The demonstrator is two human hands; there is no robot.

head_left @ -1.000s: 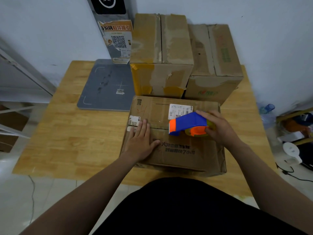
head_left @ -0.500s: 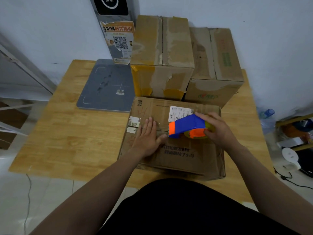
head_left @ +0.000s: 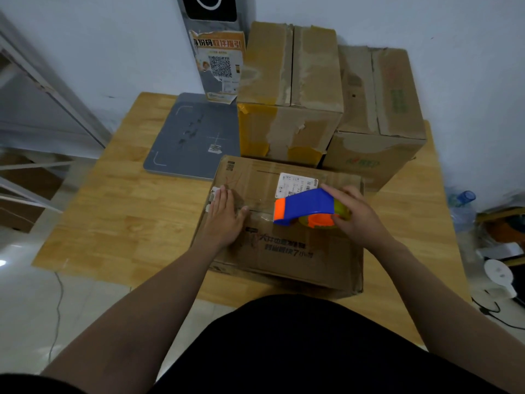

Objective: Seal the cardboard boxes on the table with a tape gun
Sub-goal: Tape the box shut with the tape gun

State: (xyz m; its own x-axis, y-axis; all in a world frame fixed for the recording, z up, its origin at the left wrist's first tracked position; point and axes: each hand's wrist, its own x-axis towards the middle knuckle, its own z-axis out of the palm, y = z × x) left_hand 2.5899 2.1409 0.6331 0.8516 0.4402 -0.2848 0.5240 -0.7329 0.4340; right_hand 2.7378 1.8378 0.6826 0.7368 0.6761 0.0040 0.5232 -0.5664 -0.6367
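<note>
A flat cardboard box (head_left: 289,251) lies at the near edge of the wooden table (head_left: 122,211). My left hand (head_left: 224,214) presses flat on the left end of its top seam, fingers straight. My right hand (head_left: 358,214) grips a blue and orange tape gun (head_left: 305,206) whose nose rests on the seam near the box's middle. A strip of clear tape runs along the seam between the two hands. Two taller cardboard boxes, one on the left (head_left: 289,89) and one on the right (head_left: 375,109), stand behind it.
A grey flat scale pad (head_left: 190,140) lies at the table's back left, under a post with a QR code poster (head_left: 217,66). A plastic bottle (head_left: 463,206) and cables sit on the floor to the right. A metal frame stands to the left.
My left hand slid left along the seam toward the box's left edge. The tape gun drew slightly right and away from it, leaving tape along the seam.
</note>
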